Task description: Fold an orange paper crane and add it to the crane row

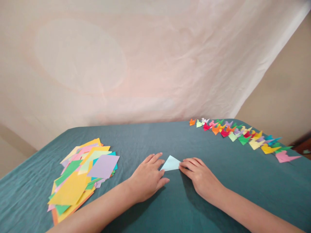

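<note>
A pale blue sheet of paper (171, 163), folded into a triangle, lies on the table between my hands with its point facing away from me. At its right corner, my right hand (200, 174) pinches the paper between thumb and fingers. My left hand (150, 176) rests at the left corner, its fingers spread and the fingertips at the paper's edge.
To the left lies a loose pile of coloured paper squares (73, 187), a lilac one (103, 166) on top. Several small folded paper birds (243, 139) stand in rows at the back right. Dark green cloth (150, 139) covers the table; a pale sheet (155, 64) hangs behind.
</note>
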### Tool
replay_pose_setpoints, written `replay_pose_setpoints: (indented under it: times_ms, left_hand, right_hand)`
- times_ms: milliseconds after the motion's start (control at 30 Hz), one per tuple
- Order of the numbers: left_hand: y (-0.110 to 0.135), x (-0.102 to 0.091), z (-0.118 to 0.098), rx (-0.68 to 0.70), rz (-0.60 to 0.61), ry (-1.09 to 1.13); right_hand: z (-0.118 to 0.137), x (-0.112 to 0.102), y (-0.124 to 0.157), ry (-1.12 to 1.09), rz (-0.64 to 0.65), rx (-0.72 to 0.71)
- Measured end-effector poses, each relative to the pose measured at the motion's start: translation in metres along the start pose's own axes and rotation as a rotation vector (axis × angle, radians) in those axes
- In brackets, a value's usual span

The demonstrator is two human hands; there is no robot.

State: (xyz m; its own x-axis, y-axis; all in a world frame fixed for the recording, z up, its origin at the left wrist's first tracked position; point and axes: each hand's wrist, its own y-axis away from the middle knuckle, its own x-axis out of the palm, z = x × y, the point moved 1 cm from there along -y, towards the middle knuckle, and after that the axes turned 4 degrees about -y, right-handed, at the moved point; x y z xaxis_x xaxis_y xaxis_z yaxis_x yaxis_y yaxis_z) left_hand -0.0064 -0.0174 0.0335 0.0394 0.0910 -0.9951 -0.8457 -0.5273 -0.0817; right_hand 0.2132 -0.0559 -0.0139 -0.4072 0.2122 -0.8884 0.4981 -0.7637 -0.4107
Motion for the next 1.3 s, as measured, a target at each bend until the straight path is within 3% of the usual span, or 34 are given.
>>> replay_pose_setpoints:
  times_ms: [700, 933, 1100, 1300]
  left_hand:
    - [0.008, -0.006, -0.002, -0.043, 0.063, 0.018]
    - [0.003, -0.003, 0.007, -0.025, 0.059, 0.078]
    - [-0.001, 0.006, 0.017, -0.136, 0.008, 0.166]
    - [-0.003, 0.022, 0.013, -0.207, -0.118, 0.263]
  right_hand:
    - [-0.007, -0.004, 0.007, 0.210, -0.008, 0.010]
    - [-0.012, -0.013, 0.005, 0.034, -0.067, 0.097]
    - [-0.015, -0.017, -0.004, -0.068, -0.022, 0.208]
    - [-0.009, -0.006, -0.018, -0.224, 0.065, 0.296]
